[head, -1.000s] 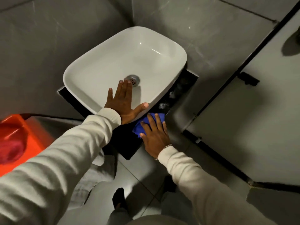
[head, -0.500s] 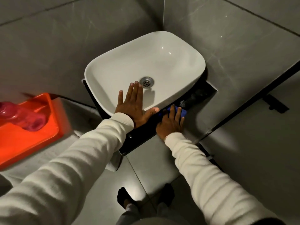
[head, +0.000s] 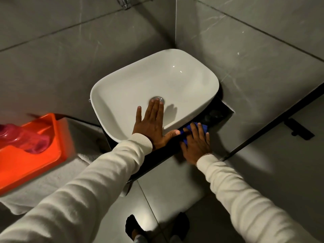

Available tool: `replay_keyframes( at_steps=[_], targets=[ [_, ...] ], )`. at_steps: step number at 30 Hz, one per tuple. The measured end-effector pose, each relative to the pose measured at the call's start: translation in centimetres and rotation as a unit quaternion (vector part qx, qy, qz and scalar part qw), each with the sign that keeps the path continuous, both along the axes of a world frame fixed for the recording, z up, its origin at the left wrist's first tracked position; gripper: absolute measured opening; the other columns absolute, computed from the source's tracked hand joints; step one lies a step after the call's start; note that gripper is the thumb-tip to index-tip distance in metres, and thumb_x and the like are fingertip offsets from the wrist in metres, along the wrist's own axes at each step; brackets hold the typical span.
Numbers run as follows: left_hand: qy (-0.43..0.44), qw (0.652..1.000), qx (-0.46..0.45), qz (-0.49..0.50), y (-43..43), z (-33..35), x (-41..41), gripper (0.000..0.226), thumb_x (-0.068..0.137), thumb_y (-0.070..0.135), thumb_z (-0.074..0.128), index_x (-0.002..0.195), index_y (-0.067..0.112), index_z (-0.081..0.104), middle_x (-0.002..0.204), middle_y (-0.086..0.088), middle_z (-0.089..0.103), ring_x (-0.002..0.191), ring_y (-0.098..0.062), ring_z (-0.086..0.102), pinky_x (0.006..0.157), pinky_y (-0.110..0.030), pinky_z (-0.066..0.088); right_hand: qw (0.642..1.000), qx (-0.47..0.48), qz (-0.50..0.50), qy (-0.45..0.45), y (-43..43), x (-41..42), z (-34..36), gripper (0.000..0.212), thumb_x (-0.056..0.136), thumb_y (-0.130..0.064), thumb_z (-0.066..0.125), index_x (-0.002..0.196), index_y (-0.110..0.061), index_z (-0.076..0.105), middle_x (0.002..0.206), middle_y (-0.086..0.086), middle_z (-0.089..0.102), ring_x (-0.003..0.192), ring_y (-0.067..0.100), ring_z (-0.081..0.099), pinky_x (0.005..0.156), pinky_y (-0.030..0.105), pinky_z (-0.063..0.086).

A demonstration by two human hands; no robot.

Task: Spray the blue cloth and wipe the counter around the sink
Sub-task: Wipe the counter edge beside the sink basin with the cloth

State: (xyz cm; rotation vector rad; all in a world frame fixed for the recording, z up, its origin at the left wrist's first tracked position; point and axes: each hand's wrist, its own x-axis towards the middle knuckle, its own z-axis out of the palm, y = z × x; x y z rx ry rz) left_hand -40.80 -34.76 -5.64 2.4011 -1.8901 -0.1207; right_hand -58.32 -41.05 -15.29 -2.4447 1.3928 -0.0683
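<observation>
An orange tray [head: 35, 155] is cut off at the left edge. My left hand [head: 152, 125] lies flat, fingers straight, across the near rim of the sink [head: 122, 88]. On the narrow black counter [head: 157, 162] strip between basin and front edge, my right hand [head: 196, 146] presses spread fingers on the blue cloth [head: 204, 128], which is mostly hidden beneath.

no text, label, brand, number or sign showing readably, nothing legible appearing near the left hand [head: 152, 126] or right hand [head: 196, 145]

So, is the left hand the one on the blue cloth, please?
No, the right hand presses the blue cloth on the counter, while the left hand lies flat on the sink.
</observation>
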Motion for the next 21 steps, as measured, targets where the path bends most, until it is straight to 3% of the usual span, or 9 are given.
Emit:
replay_keyframes(
  at_steps=[3,7,18,21],
  targets=[
    [-0.003,1.000,0.005,0.000,-0.2,0.1,-0.2,0.109,0.069,0.087,0.007,0.148,0.015,-0.016,0.162,-0.003,-0.012,0.148,-0.017,-0.017,0.118,-0.055,-0.008,1.000,0.012,-0.015,-0.005,-0.8,0.5,0.2,0.063,0.093,-0.039,0.047,0.150,-0.021,0.028,0.165,0.009,0.009,0.152,0.033,-0.004,0.120,0.059,0.005],
    [-0.005,1.000,0.019,-0.003,-1.4,0.4,-0.6,0.110,0.069,0.086,0.007,0.149,0.015,-0.016,0.162,-0.003,-0.014,0.148,-0.017,-0.018,0.118,-0.055,-0.007,0.998,0.006,0.056,0.011,-3.2,-2.1,-0.3,0.060,0.096,-0.045,0.043,0.150,-0.026,0.027,0.166,0.003,0.010,0.153,0.028,-0.004,0.120,0.061,0.005],
    [-0.008,0.999,0.035,-0.005,-4.8,0.1,-1.6,0.112,0.066,0.088,0.004,0.148,0.015,-0.018,0.161,-0.002,-0.017,0.148,-0.018,-0.018,0.118,-0.054,-0.010,0.999,0.027,-0.039,-0.021,-7.7,-2.5,-0.1,0.060,0.094,-0.034,0.050,0.149,-0.020,0.032,0.165,0.005,0.015,0.153,0.030,-0.001,0.119,0.061,0.006],
    [-0.006,1.000,0.024,-0.011,-5.2,0.0,-1.9,0.111,0.068,0.087,0.007,0.148,0.015,-0.016,0.161,-0.003,-0.017,0.148,-0.018,-0.018,0.118,-0.051,-0.012,1.000,-0.016,-0.004,-0.015,-8.7,-3.3,-0.8,0.058,0.093,-0.036,0.051,0.148,-0.021,0.036,0.164,0.006,0.020,0.152,0.031,0.005,0.119,0.061,0.011]
  ],
)
